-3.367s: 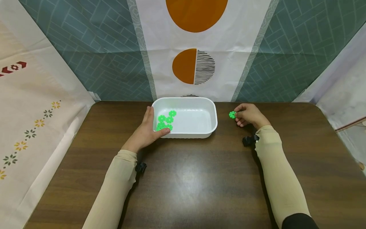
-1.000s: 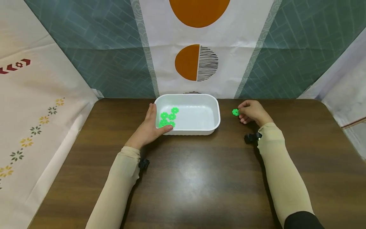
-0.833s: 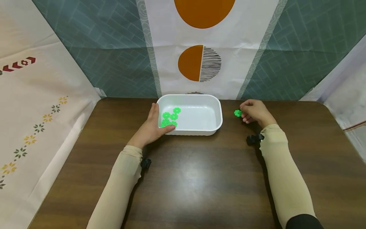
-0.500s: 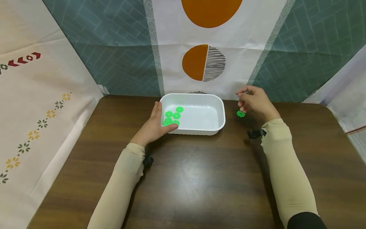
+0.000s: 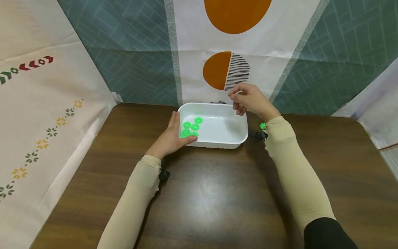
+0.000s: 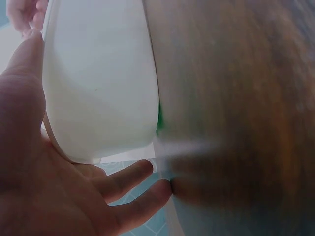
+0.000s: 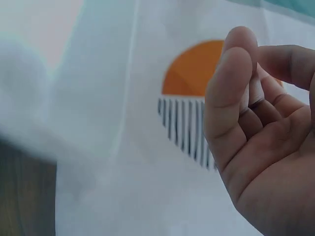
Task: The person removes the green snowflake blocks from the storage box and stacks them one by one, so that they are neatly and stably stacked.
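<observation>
A white tray [image 5: 214, 144] sits at the table's far edge, with several green flower-shaped discs [image 5: 195, 127] in its left end. My left hand [image 5: 171, 136] lies around the tray's left front corner, thumb over the front rim and fingers extended along the outer left side. The left wrist view shows the tray wall [image 6: 101, 88] between that thumb and fingers. Above the tray's right end is my right hand [image 5: 250, 101], fingers loosely bent and thumb close to the fingertips. No object shows in it. One green disc [image 5: 262, 125] lies on the table right of the tray, partly hidden by the right wrist.
The brown wooden table [image 5: 205, 197] ends at a wall hung with patterned cloth [image 5: 192, 79]. A white embroidered cloth [image 5: 46, 114] hangs on the left. Black cameras [image 5: 164, 176] are strapped to both wrists.
My right hand has let go of the green disc, leaving it on the table, and has moved up and left over the tray. The left hand keeps its place on the tray. The head view has shifted slightly.
</observation>
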{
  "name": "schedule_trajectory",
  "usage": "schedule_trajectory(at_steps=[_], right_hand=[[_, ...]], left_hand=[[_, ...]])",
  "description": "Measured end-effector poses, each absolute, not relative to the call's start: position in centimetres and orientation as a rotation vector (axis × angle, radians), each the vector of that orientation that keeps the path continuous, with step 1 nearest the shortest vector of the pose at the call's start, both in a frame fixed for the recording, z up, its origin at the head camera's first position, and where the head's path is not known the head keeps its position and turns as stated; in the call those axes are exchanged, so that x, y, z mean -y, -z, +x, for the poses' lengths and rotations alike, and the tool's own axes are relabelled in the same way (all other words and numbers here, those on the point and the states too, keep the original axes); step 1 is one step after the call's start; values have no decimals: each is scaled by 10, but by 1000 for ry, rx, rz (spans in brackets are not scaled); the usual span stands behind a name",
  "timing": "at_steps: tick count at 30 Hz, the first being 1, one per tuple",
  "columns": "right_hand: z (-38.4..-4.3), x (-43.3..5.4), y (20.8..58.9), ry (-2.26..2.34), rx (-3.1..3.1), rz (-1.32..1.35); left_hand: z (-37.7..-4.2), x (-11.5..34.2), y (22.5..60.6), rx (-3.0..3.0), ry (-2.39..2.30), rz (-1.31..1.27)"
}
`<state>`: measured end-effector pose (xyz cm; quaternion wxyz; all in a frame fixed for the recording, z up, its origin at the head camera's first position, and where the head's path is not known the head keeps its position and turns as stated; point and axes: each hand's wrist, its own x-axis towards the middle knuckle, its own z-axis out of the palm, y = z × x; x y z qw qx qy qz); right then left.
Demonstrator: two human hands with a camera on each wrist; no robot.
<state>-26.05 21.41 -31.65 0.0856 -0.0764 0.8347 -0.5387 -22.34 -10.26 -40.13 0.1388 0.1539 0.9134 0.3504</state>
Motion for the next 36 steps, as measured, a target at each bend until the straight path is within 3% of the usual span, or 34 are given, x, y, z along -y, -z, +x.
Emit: schedule_trajectory(at_steps=[12,21,36], right_hand=[[-299,-163,354,1302,-2523,-344],[-304,-149,391,1094,-2467,-426],[-310,-133,398,798,-2477,-610]], left_hand=[[-223,100,407,-2654,-1003,428],[-222,96,403,-2635,-982,471],[-225,106,404,-2660,-959,502]])
